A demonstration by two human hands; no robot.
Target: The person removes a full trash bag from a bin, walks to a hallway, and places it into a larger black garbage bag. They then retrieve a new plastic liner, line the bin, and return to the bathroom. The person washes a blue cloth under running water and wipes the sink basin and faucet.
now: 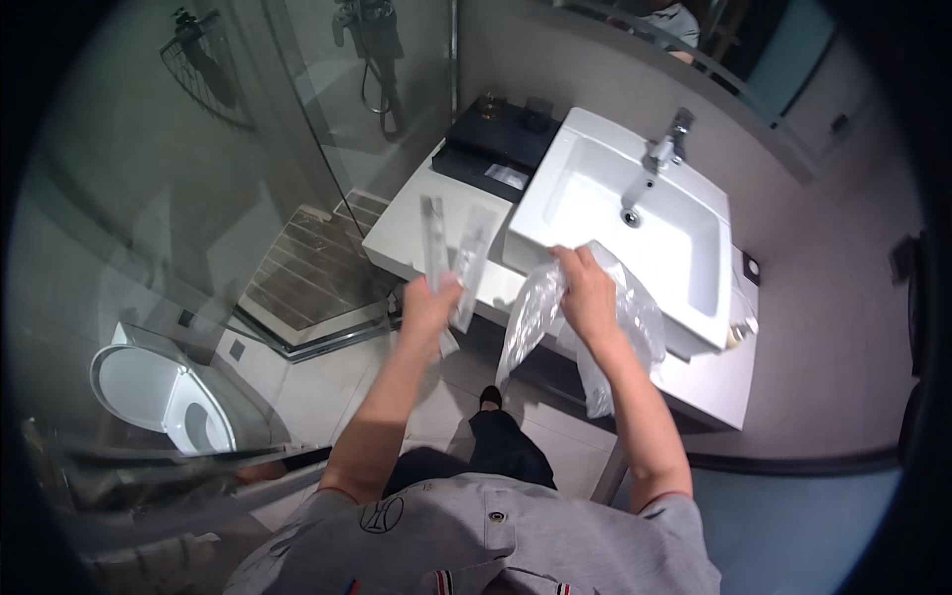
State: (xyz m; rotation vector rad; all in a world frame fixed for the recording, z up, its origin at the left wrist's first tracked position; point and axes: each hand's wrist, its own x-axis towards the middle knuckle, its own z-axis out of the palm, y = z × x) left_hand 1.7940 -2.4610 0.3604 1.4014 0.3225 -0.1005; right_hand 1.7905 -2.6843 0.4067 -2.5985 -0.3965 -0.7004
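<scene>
My left hand [430,309] grips slim packets in translucent wrapping [470,253]; two of them fan out above the fingers, and what is inside is too blurred to tell. Over the front edge of the white rectangular washbasin [558,256], my right hand [589,290] holds a crumpled clear plastic bag [537,309]. The bag hangs down on both sides of the wrist, past the counter's front edge. Left of the basin, a black tray box [483,165] stands on the white counter [405,234], with a small pale packet [507,176] in its front part.
A chrome faucet [673,141] rises at the basin's back. Two glasses [537,111] stand on the black box. Small bottles [740,331] sit at the counter's right. A glass shower enclosure [223,186] and a toilet with raised lid [141,383] are at left.
</scene>
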